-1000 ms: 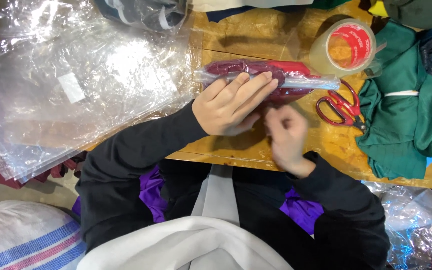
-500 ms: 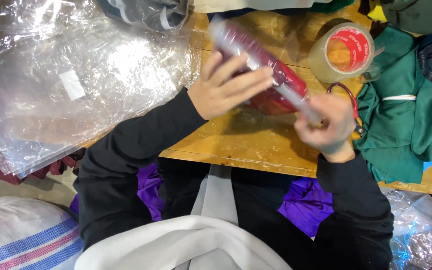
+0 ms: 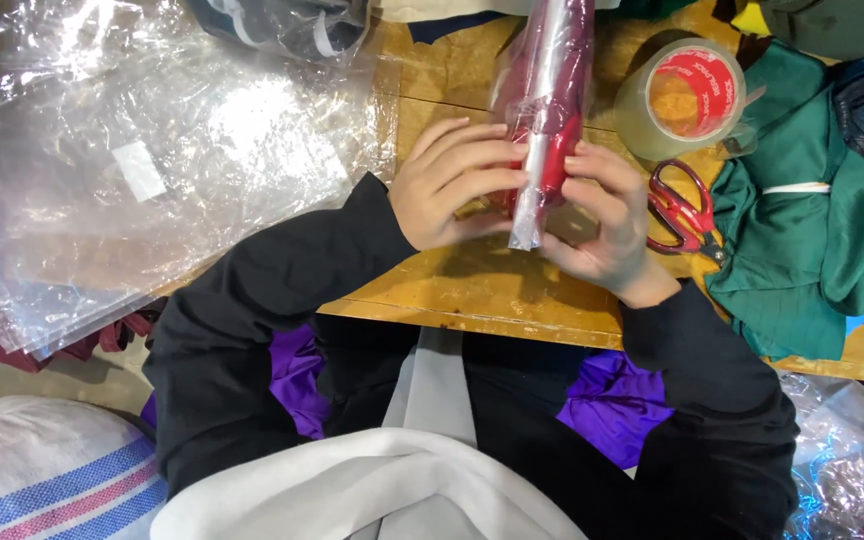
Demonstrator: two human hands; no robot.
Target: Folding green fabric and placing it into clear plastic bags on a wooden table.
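Fingers (image 3: 467, 160) of our left hand (image 3: 442, 195) lie side by side and curl around the left flank of a red garment in a clear plastic bag (image 3: 547, 90), pressing it toward the other hand. Our right hand (image 3: 602, 215) meets it from the 3 o'clock side, its fingers (image 3: 592, 165) bent and close together on the bundle's right flank, so both hands clamp the lower end between them. We hold the bundle standing roughly on end above the wooden table (image 3: 472, 290), its upper part leaning toward 12 o'clock and running out of the top of the view. A loose flap of the clear film hangs down between our palms.

At 3 o'clock of the right hand, just beside it, red-handled scissors (image 3: 682, 205) lie flat on the wood. At about 1 o'clock of the hands stands a roll of clear packing tape (image 3: 687, 100) with a red core, near the bundle but apart from it. Beyond the scissors, at 3 o'clock, green folded cloth (image 3: 812, 230) covers the table's edge. At 9 to 10 o'clock of the left hand spreads a stack of empty clear plastic bags (image 3: 152, 170). At 7 o'clock, well apart and lower down, lies a white woven sack with blue and pink stripes (image 3: 52, 480).
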